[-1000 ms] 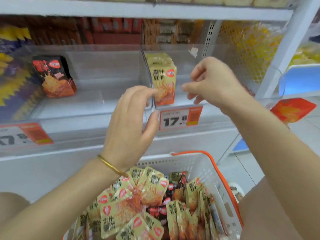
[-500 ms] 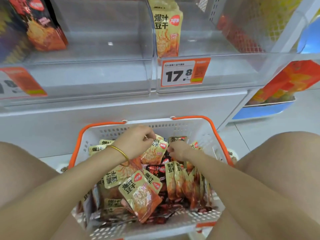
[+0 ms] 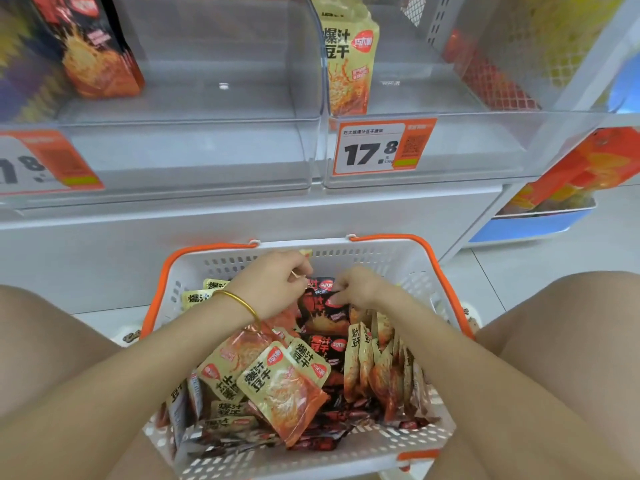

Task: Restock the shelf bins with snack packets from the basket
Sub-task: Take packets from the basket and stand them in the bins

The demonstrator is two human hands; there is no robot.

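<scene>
Black 爆汁豆干 packet [image 3: 320, 308] pinched by both hands' grips, L [image 3: 273, 284] & R [image 3: 356, 289]; shelf tag [image 3: 382, 147] reads 17.8.

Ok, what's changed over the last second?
Both hands dropped from the shelf bins into the basket. The left hand and right hand now pinch a black packet at its top. The yellow packets in the right bin stayed put.

White shelving unit [image 3: 242, 223] stands on a pale tiled floor [image 3: 526, 271] under bright even light
</scene>
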